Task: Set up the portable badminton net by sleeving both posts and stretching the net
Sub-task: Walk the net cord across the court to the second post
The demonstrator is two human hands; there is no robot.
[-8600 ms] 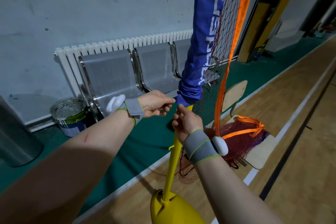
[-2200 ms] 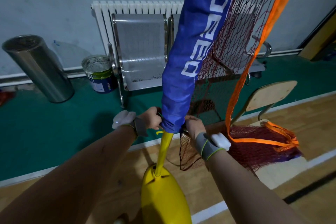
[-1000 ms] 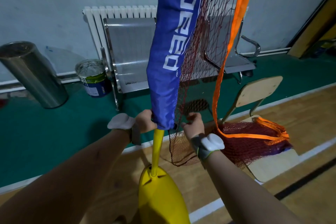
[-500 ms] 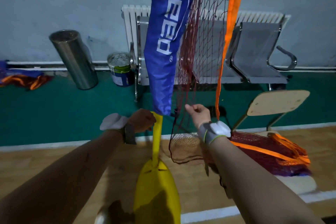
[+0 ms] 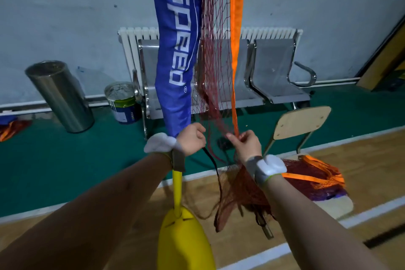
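A yellow post (image 5: pixel 177 190) rises from its yellow base (image 5: pixel 184 241) on the wooden floor. A blue sleeve (image 5: pixel 177 50) with white lettering covers the post's upper part. My left hand (image 5: pixel 192 139) grips the sleeve's lower end around the post. Dark red netting (image 5: pixel 211 61) and an orange band (image 5: pixel 236 28) hang just right of the sleeve. My right hand (image 5: pixel 246 143) pinches the netting beside the orange band. The remaining net (image 5: pixel 306 178) lies bunched on a wooden chair (image 5: pixel 303 123) to the right.
Metal bench seats (image 5: pixel 274 72) and a white radiator (image 5: pixel 140 37) line the wall behind. A steel bin (image 5: pixel 59 96) and a paint can (image 5: pixel 122 103) stand at the left on green flooring. A black cord (image 5: pixel 213 164) dangles below my left hand.
My right hand has shifted right, from the loose netting near the sleeve to the netting by the orange band. My left hand has stayed at the sleeve's bottom.
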